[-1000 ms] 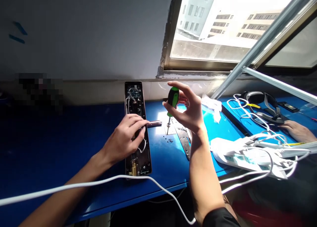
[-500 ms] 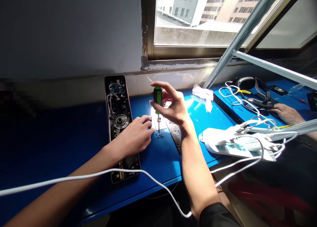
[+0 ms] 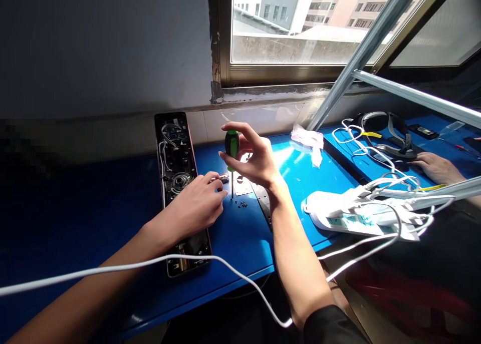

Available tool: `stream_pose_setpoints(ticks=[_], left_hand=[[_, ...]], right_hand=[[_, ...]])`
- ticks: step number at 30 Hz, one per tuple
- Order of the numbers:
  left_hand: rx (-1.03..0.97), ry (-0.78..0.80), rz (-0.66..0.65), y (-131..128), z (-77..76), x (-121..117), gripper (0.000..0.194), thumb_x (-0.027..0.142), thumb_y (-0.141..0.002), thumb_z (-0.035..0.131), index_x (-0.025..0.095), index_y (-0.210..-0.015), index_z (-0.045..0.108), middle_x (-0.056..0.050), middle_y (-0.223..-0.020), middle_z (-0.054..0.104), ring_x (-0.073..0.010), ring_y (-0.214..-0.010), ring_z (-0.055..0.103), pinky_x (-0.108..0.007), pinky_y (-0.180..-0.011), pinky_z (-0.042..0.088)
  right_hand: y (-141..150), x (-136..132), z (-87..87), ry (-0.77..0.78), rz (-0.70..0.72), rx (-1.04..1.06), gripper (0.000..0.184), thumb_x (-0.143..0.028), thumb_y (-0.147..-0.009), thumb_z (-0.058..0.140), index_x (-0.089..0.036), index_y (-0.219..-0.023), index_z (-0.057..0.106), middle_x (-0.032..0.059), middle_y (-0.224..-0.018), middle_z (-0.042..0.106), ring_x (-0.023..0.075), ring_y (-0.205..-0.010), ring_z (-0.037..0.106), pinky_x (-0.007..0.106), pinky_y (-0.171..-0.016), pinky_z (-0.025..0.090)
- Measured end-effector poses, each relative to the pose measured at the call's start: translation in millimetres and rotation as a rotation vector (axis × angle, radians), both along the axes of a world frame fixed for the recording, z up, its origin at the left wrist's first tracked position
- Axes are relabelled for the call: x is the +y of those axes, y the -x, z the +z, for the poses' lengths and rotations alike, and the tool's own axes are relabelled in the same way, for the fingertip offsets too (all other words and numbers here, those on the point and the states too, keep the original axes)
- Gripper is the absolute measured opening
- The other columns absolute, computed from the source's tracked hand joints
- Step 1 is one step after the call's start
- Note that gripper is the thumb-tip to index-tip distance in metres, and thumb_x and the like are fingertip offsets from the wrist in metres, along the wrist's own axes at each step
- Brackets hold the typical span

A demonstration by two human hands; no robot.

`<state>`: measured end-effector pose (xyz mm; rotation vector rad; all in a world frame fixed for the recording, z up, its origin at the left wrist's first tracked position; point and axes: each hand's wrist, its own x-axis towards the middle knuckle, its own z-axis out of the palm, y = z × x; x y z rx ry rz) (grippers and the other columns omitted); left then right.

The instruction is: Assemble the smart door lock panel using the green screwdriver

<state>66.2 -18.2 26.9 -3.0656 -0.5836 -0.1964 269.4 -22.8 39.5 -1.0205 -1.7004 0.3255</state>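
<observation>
My right hand grips a green and black screwdriver by its handle, the shaft pointing down. Its tip is beside several small dark screws on the blue table. My left hand is closed, with a small dark, shiny part showing at its fingertips; its kind is unclear. Under the left hand and wrist lies a long black device casing, opened, with a circuit board, white wires and a round part inside. A light flat plate and a dark panel lie by my right wrist.
A white power strip crowded with plugs sits on the right. A white cable crosses in front of my left forearm. Beyond a metal frame, another person's hand rests by a headset. Crumpled plastic lies near the window.
My right hand has moved the screwdriver slightly left, its tip shifting from the screw pile toward my left fingers. My left hand has shifted a little left. The view has moved slightly.
</observation>
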Motion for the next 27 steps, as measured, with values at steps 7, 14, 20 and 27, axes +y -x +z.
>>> stream_pose_setpoints(ticks=[7,14,20,27], left_hand=[[-0.320,-0.048,-0.008,27,-2.9,-4,0.025,0.016,-0.099,0.058,0.012,-0.117,0.076,-0.016,-0.117,0.073,-0.0375,-0.133,0.053,-0.057,-0.104,0.057],[-0.565,-0.004,0.010,58,-4.7,-8,0.032,0.022,-0.092,0.077,0.017,-0.123,0.073,-0.012,-0.119,0.073,-0.0342,-0.134,0.054,-0.053,-0.105,0.058],[-0.736,-0.051,-0.023,65,-13.9,-5,0.023,0.012,-0.090,0.078,0.016,-0.112,0.073,-0.010,-0.104,0.076,-0.0293,-0.118,0.062,-0.048,-0.095,0.062],[-0.796,-0.096,0.010,76,-12.8,-3,0.015,0.009,-0.090,0.077,0.016,-0.103,0.073,-0.008,-0.095,0.075,-0.0260,-0.108,0.063,-0.042,-0.088,0.061]], right_hand=[[6,-2,2.1,-0.043,-0.018,0.024,0.045,-0.027,-0.090,0.071,-0.025,-0.134,0.058,-0.0038,-0.082,0.062,0.0109,-0.066,0.061,0.028,-0.064,0.062],[19,-2,9.2,-0.167,-0.119,0.325,0.050,-0.029,-0.087,0.078,-0.029,-0.130,0.053,-0.0036,-0.080,0.064,0.0145,-0.062,0.068,0.032,-0.058,0.065],[32,3,17.1,-0.218,-0.127,0.442,0.048,-0.029,-0.084,0.082,-0.031,-0.125,0.056,-0.0068,-0.074,0.062,0.0127,-0.057,0.066,0.028,-0.053,0.063],[50,11,34.9,-0.249,-0.090,0.449,0.047,-0.029,-0.081,0.085,-0.031,-0.121,0.059,-0.0071,-0.072,0.062,0.0125,-0.057,0.065,0.027,-0.051,0.062]])
